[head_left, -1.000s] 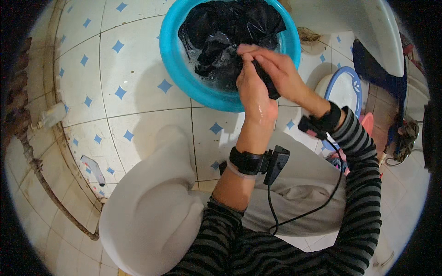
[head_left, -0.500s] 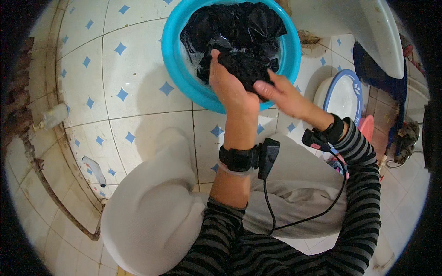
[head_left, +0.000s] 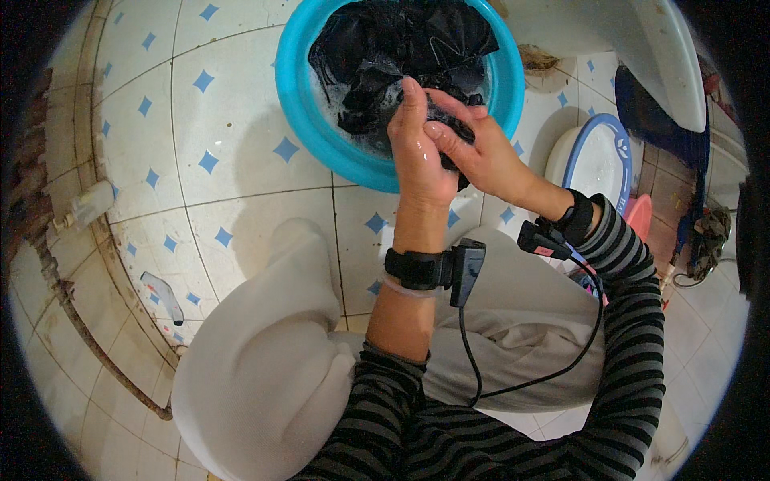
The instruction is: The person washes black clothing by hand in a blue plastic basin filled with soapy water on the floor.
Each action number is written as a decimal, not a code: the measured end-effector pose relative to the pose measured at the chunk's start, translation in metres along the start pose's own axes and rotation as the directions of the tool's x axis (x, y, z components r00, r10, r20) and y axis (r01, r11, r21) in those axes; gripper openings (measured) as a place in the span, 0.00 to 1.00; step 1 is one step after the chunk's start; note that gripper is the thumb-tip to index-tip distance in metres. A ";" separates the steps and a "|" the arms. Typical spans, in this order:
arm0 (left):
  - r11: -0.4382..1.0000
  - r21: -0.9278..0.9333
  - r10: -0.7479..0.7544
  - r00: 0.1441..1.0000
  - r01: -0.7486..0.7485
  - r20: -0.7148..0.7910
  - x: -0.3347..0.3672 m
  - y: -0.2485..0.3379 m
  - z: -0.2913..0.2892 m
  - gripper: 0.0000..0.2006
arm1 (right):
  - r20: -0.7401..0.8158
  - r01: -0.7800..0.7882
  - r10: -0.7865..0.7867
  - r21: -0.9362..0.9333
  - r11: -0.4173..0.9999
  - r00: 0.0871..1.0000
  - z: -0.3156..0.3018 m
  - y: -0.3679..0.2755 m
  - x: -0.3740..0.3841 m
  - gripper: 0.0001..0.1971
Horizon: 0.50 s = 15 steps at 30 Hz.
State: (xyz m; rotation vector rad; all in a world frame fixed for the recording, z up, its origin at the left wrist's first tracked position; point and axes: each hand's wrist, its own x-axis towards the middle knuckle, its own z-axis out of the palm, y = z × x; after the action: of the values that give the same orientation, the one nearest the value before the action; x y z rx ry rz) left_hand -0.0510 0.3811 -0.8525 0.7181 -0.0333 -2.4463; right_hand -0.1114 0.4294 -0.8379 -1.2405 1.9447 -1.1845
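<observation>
A wet black garment (head_left: 369, 48) lies bunched in soapy water in a turquoise basin (head_left: 330, 159). Over the basin's near side, my left hand (head_left: 419, 152) is closed around a gathered part of the black cloth, its wet thumb pointing up. My right hand (head_left: 491, 156) presses against the same bunch from the right, with its thumb across the cloth and its fingers curled behind. Both hands meet there, hiding most of the held part. Foam shows along the basin's left inner wall. What kind of garment it is, I cannot make out.
A white basin with a blue rim (head_left: 571, 168) leans at the right, beside a pink container (head_left: 638, 216). A white ceramic fixture (head_left: 593, 32) juts in at the upper right. A rusty pipe (head_left: 104, 353) runs along the left wall, near a small bottle (head_left: 164, 298).
My hands have come together, the left moving right and the right shifting slightly left. The cloth between them is now squeezed into a tighter bunch.
</observation>
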 end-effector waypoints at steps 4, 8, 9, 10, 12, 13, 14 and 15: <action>0.982 0.115 0.149 0.988 -0.152 0.034 0.004 -0.002 -0.003 0.17 | 0.181 -0.157 0.173 -0.098 0.983 0.968 -0.008 -0.005 -0.002 0.14; 0.976 0.102 0.201 0.978 -0.194 -0.056 0.005 -0.005 -0.001 0.17 | 0.211 -0.063 0.095 -0.153 0.986 0.973 -0.009 0.010 -0.007 0.13; 0.980 0.087 0.190 0.976 -0.181 -0.110 0.005 -0.004 -0.001 0.18 | 0.223 0.065 -0.011 -0.235 0.970 0.975 -0.009 0.015 -0.008 0.12; 0.980 0.087 0.190 0.976 -0.181 -0.109 0.004 -0.004 -0.001 0.18 | 0.243 0.192 -0.117 -0.313 0.930 0.963 -0.009 0.019 -0.009 0.12; 0.987 0.117 0.123 0.981 -0.106 -0.148 0.004 -0.001 -0.003 0.17 | 0.278 0.320 -0.227 -0.359 0.877 0.933 -0.012 0.025 -0.008 0.12; 0.988 0.116 0.119 0.982 -0.102 -0.147 0.006 -0.001 -0.004 0.17 | 0.318 0.439 -0.327 -0.401 0.804 0.890 -0.014 0.029 -0.007 0.11; 0.987 0.143 0.100 0.977 -0.074 -0.188 0.010 0.001 -0.007 0.16 | 0.318 0.437 -0.324 -0.404 0.804 0.891 -0.015 0.035 -0.003 0.11; 0.985 0.169 0.083 0.970 -0.044 -0.229 0.015 0.003 -0.010 0.16 | 0.360 0.501 -0.362 -0.460 0.733 0.860 -0.015 0.042 0.003 0.12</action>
State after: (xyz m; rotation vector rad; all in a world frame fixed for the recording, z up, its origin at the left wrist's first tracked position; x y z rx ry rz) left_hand -0.0547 0.3720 -0.8674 1.0595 -0.1629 -2.2998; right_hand -0.1419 0.4406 -0.8680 -2.1321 1.9085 -0.6156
